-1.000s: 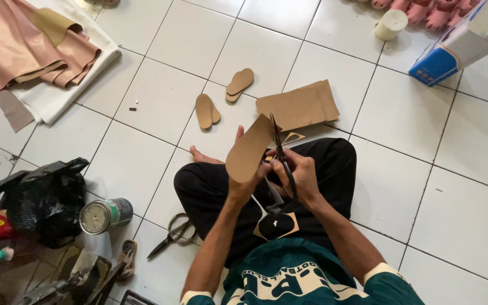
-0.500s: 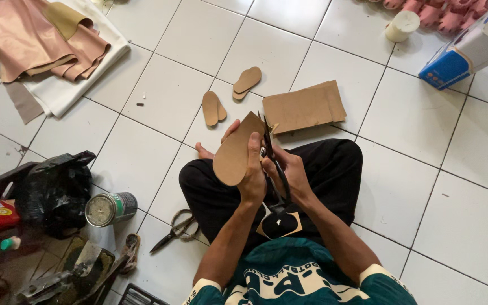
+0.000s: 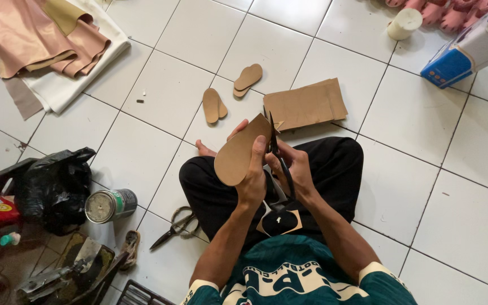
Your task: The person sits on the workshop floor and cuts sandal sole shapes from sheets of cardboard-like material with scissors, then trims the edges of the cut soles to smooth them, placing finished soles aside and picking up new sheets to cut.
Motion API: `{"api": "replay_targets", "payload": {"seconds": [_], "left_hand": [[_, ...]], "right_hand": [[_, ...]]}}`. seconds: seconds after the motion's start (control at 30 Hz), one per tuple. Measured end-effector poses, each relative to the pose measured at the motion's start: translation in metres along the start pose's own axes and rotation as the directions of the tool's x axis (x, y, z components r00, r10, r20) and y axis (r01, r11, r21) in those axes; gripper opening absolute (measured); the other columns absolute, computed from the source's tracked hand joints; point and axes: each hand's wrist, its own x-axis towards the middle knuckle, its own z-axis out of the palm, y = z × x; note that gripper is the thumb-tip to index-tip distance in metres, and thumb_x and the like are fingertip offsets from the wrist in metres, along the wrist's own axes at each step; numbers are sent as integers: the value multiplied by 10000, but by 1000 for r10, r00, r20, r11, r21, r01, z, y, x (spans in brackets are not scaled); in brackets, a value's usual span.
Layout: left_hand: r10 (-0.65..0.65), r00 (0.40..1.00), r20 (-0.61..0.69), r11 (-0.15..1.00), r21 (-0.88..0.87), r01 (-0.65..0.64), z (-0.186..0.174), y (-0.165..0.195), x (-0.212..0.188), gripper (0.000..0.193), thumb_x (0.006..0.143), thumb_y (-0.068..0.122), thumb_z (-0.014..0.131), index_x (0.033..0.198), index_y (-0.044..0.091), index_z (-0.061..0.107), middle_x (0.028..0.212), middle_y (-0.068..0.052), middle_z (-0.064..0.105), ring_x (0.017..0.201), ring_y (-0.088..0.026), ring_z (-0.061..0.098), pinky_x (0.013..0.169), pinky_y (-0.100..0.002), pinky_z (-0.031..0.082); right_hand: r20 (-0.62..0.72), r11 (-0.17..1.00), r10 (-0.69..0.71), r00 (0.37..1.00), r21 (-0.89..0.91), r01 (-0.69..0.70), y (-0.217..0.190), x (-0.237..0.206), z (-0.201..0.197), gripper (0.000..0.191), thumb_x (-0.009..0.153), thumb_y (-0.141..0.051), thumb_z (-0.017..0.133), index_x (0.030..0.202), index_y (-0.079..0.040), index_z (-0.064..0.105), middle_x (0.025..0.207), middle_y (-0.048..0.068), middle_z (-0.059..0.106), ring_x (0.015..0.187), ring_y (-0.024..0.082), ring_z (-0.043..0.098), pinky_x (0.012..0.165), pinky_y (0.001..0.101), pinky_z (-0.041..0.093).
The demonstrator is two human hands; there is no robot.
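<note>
Sole-shaped cardboard piece (image 3: 238, 155) sits in my left hand (image 3: 253, 183), grip clamped on its edge, above my lap. My right hand (image 3: 293, 169) is closed on black scissors (image 3: 278, 158), blades at the piece's top, 1 o'clock. Outline looks nearly trimmed. Finished soles (image 3: 214, 105) lie at 11 o'clock; uncut cardboard sheet (image 3: 306, 104) at 1 o'clock.

pink and tan leather sheets (image 3: 35, 34) on white cloth (image 3: 69, 79), top left | finished sole cutouts (image 3: 248, 77) (image 3: 212, 105) on the tiles | brown board sheet (image 3: 306, 103) beside them | spare scissors (image 3: 175, 226) on the floor | tin can (image 3: 110, 205) near black plastic bag (image 3: 52, 189) | blue and white box (image 3: 470, 51) and white roll (image 3: 405, 23), top right
</note>
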Motion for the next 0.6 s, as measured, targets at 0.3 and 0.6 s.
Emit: {"api": "replay_targets", "payload": {"seconds": [0.3,0.6], "left_hand": [[-91,993,75,977,-189,104,-3,6,6,496,997,74,678,1420,-69,463,1366,-153,591,1101,-225,700,969,-311,595],[-200,963,183,915,-315,250,-7,11,11,505,996,48,659,1442,-55,446,1295,-189,602,1033,-250,723,916,-327,633]], "right_hand": [[-3,997,1,1000,-71,-1,-5,-3,-7,677,925,-612,637,1239,-15,700,614,-51,554,539,27,452,476,238,345],[5,994,-52,999,-99,52,-5,-6,-14,563,968,-534,678,1188,-17,719,661,-30,596,610,29,460,528,237,375]]}}
